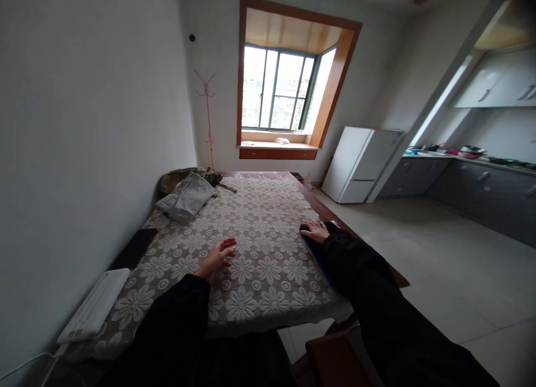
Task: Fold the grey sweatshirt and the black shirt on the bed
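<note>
My left hand [218, 257] hovers or rests over the lace tablecloth [268, 270]; its fingers are apart and slightly bent, with nothing in them. On the right side of the table, my right hand [316, 231] is closed on the far corner of a dark flat thing [315, 253] with a bluish edge. My black sleeve covers most of that thing, so its kind does not show. The cloth carries a pattern of pale flowers on a brown-grey ground.
Grey cloth [188, 198] lies on a camouflage bag [178, 179] at the far left. A white flat box [95, 306] with a cable and a black flat object [134, 249] line the wall. A wooden stool [339, 356] stands near the front edge; a white fridge [362, 163] stands beyond.
</note>
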Available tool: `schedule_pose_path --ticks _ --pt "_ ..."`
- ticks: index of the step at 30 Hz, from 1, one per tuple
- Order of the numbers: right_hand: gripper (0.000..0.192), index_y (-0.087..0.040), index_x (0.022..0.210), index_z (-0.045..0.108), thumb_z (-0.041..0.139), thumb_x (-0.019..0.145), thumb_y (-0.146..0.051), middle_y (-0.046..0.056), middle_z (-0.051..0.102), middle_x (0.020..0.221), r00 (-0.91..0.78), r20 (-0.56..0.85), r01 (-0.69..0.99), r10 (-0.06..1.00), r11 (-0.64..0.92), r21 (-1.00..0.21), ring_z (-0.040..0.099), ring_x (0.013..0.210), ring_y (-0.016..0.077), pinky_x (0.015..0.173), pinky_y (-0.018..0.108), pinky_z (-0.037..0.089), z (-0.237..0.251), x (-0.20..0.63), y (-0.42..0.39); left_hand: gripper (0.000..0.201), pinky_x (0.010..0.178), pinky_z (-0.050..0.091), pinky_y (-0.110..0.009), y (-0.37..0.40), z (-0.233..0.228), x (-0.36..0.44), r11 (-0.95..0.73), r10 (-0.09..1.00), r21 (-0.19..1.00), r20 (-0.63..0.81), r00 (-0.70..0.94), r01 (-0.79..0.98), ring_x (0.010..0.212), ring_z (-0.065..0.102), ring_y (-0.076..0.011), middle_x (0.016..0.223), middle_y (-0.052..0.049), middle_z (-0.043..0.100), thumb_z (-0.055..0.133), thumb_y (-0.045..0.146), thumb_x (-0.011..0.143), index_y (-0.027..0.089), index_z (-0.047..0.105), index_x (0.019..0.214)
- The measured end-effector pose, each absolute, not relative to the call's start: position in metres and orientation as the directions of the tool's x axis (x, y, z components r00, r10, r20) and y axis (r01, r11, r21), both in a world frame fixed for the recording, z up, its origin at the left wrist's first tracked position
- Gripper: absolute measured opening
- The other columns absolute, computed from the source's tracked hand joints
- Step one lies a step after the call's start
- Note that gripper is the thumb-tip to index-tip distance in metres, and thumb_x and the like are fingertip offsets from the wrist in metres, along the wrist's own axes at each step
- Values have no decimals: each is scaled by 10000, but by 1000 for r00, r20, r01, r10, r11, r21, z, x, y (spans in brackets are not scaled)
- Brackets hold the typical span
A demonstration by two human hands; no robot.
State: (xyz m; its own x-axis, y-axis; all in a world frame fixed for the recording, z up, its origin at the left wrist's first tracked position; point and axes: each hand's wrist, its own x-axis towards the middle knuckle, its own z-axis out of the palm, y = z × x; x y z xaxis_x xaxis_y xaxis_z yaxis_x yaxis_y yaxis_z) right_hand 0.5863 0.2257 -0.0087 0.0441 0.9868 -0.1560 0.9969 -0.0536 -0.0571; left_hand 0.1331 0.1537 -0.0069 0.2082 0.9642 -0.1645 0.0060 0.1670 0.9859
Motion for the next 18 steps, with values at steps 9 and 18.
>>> schedule_pose_path --ticks 9,18 --pt "603 -338 1463 507 345 943 -596 6 451 1598 34 -118 996 992 -43 -77 295 1516 306 1247 601 126 -13 590 227 348 681 572 -231 250 30 41 167 890 947 -264 -372 -273 770 616 -107 1078 -27 631 527 214 952 304 550 1287" --pt "604 -339 1434 536 256 973 -610 -3 436 1608 19 -107 995 994 -29 -95 287 1521 303 1254 611 112 -11 589 226 228 595 531 -252 276 26 12 234 894 956 -282 -347 -175 663 590 -109 884 -6 634 624 287 965 151 625 1149"
